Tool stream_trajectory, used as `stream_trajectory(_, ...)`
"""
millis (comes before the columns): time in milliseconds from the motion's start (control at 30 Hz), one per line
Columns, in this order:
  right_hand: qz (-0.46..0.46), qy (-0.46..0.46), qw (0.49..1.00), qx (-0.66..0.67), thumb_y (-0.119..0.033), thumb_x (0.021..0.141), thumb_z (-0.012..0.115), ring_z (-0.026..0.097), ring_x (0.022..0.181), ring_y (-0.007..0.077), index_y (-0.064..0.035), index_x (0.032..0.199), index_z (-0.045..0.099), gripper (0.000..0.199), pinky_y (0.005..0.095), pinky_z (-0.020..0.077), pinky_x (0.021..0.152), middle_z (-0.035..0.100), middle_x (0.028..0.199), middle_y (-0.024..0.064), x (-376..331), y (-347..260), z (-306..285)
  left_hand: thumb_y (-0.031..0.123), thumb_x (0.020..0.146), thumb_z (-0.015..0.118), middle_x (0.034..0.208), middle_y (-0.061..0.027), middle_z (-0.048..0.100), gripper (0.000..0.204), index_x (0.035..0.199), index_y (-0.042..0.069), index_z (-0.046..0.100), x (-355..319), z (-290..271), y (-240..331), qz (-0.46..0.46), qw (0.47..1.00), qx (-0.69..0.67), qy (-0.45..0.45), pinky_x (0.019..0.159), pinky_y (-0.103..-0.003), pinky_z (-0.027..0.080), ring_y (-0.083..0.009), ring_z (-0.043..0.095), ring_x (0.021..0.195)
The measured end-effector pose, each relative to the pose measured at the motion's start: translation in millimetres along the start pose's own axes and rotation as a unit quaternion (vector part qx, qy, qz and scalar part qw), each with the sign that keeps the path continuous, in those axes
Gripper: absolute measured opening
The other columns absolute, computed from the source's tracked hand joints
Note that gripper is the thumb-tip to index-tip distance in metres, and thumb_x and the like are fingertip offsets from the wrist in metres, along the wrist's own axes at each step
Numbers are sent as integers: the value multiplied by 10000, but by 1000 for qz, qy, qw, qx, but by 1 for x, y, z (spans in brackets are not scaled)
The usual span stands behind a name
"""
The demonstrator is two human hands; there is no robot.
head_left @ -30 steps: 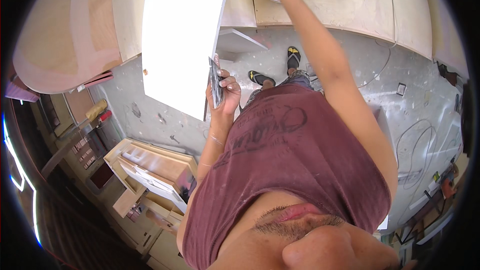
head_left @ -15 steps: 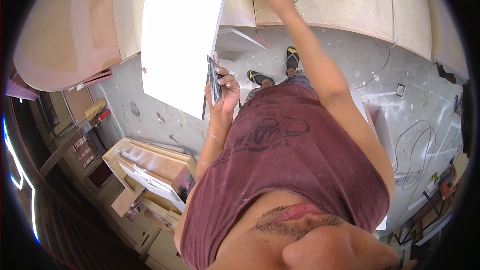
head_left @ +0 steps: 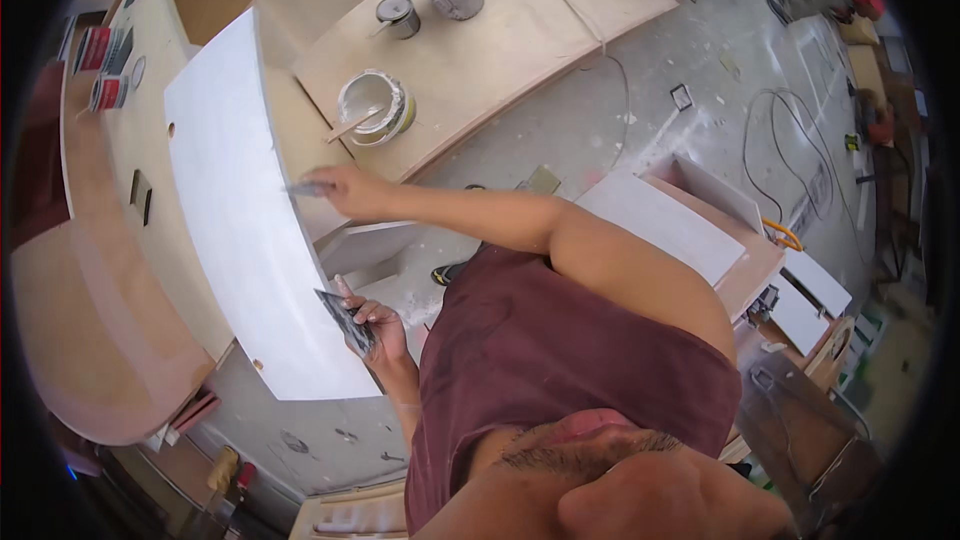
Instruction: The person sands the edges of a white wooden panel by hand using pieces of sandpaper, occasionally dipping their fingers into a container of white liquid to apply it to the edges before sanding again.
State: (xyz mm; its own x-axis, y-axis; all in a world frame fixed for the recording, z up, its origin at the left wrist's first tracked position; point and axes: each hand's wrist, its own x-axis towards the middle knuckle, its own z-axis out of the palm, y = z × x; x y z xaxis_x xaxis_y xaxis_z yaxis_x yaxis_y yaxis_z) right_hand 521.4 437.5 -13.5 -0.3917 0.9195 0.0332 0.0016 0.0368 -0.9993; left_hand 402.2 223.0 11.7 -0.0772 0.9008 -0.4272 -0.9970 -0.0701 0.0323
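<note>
I see the right hand (head_left: 345, 190) at centre-left, its grip closed on a small putty knife (head_left: 305, 188) whose blade touches the white panel (head_left: 235, 230) running down the left of the frame. The left hand (head_left: 375, 325) below holds a dark scraper (head_left: 348, 322) against the panel's lower right edge. I judge the step to be spreading filler over the panel face. The open filler tin (head_left: 372, 105) sits on the surface (head_left: 480, 60) just above the right hand; the next move likely calls for an even stroke along the panel.
</note>
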Motion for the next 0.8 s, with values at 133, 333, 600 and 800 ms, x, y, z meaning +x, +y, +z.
stream_trajectory(133, -84, 99, 968, -215, -147, 949, 425, 632, 1001, 391, -35, 1246, 549, 340, 470, 493, 886, 656, 1076, 216, 66, 3, -48, 107, 919, 559, 1034, -54, 656, 604, 1483, 141, 344, -1, 7, -12, -38, 998, 46, 6, 716, -308, 497, -142, 607, 737)
stream_trajectory(333, -154, 15, 876, -457, -176, 878, 531, 676, 901, 354, -44, 978, 680, 223, 467, 538, 774, 701, 927, 188, 155, -94, -76, 120, 959, 525, 948, -54, 656, 455, 1405, 103, 435, -10, 8, -26, 11, 994, 99, 51, 645, -281, 498, -121, 595, 710)
stream_trajectory(600, -180, -139, 742, -630, -119, 835, 514, 710, 857, 281, -78, 843, 738, 227, 458, 560, 703, 725, 899, 133, 164, -79, -3, 123, 985, 495, 981, -43, 647, 360, 1342, 81, 493, -26, 5, -16, 38, 979, 197, 41, 676, -292, 550, -118, 639, 750)
stream_trajectory(800, -121, -237, 815, -515, -99, 864, 491, 655, 937, 352, -70, 1113, 662, 304, 433, 519, 795, 674, 990, 212, 56, -100, -22, 142, 996, 482, 1239, -105, 583, 398, 1378, 47, 423, -28, 39, -28, 87, 936, 291, 177, 932, -377, 513, -198, 604, 1092)
